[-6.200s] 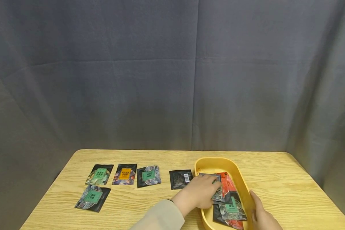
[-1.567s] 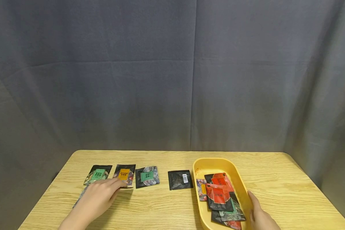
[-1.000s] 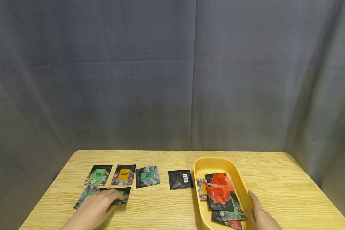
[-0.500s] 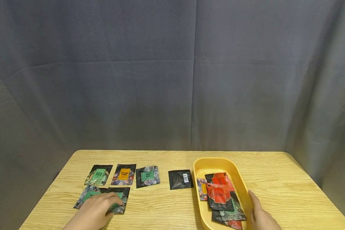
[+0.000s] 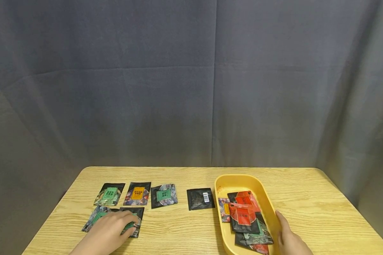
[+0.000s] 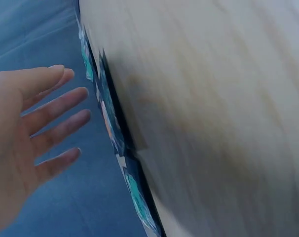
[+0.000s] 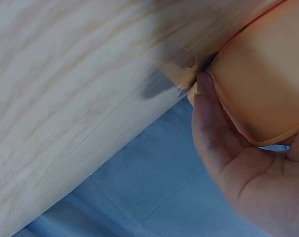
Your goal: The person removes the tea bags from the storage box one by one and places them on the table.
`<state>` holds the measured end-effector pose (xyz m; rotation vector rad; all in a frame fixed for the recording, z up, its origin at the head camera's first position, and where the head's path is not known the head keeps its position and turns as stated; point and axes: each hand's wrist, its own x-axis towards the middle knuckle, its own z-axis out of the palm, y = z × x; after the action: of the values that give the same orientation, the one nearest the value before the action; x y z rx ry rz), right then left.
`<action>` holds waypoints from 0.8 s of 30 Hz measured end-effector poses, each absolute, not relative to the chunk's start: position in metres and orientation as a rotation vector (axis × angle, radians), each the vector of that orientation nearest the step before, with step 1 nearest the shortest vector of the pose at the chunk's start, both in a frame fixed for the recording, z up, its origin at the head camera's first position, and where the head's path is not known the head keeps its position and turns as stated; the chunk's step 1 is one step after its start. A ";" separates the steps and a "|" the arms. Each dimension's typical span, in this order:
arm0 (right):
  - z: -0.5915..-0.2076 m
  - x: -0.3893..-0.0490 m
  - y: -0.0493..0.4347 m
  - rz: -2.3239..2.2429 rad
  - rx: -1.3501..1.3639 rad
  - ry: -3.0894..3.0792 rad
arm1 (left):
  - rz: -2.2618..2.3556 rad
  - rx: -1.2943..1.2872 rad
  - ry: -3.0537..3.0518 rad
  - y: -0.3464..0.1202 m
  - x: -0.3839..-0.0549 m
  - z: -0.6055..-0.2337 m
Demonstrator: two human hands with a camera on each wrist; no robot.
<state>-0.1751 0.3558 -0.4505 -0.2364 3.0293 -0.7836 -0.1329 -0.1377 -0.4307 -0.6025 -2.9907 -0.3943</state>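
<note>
A grey curtain (image 5: pixel 166 106) hangs behind the wooden table (image 5: pixel 185 233). The yellow tray (image 5: pixel 236 184) sits on your right; its near end seems to overhang the table edge, so leaning there could tip it. Your right hand (image 5: pixel 291 238) lays its fingers against the tray's outer side; I cannot tell whether it grips. A sideways shove could push the tray into the barcode packet (image 5: pixel 199 199) just beside it.

Your left hand (image 5: pixel 111 227), fingers apart and loosely bent, has hold of nothing. It is over the front packet (image 5: pixel 139 212), which lies on the table beside the corner packet (image 5: pixel 94 217); whether they overlap is hidden. Dragging your fingertips could skew both. Inside the tray, the red packets (image 5: pixel 243 216) lie over others, so a hasty pinch could catch two.
</note>
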 end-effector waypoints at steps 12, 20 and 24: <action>-0.449 -0.176 0.354 -0.801 -0.244 3.010 | -0.391 -0.668 -2.866 -0.102 -0.139 -0.422; -0.451 -0.176 0.356 -0.792 -0.230 3.027 | -0.435 -0.806 -2.839 -0.072 -0.149 -0.420; -0.453 -0.176 0.357 -0.791 -0.249 3.051 | -0.445 -0.862 -2.839 -0.058 -0.152 -0.422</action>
<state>-0.1758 0.3573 -0.4535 -0.2486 3.0507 -0.7906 -0.1518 -0.0575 -0.4219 -0.8622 -2.8391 -0.4448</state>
